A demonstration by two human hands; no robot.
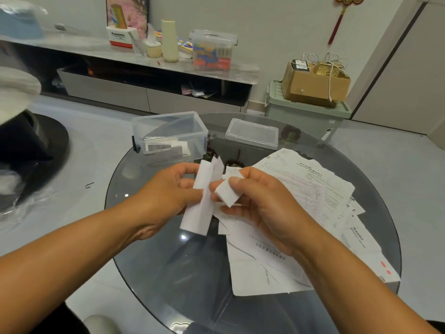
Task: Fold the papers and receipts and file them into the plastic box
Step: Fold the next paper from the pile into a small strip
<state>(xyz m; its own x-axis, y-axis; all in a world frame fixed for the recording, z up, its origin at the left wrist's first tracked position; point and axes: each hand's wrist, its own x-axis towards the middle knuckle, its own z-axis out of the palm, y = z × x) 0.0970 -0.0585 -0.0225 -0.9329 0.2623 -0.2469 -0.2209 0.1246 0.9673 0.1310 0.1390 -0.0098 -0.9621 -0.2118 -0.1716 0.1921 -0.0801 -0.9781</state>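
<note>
Over the round glass table (168,261) my left hand (166,191) pinches a long white receipt strip (199,213) that hangs down from its fingers. My right hand (260,203) grips a small folded white receipt (227,192) between thumb and fingers, close beside the strip. A clear plastic box (168,133) stands open at the table's far side with several folded papers inside. Its clear lid (251,135) lies to the right of it. A loose pile of printed papers (313,201) spreads under and right of my right hand.
Behind the table runs a low grey cabinet (144,92) with bottles and a lidded clear container (213,49) on top. A green storage bin (305,116) with a cardboard box (313,85) on it stands at the back right. A dark round object (29,150) sits on the left.
</note>
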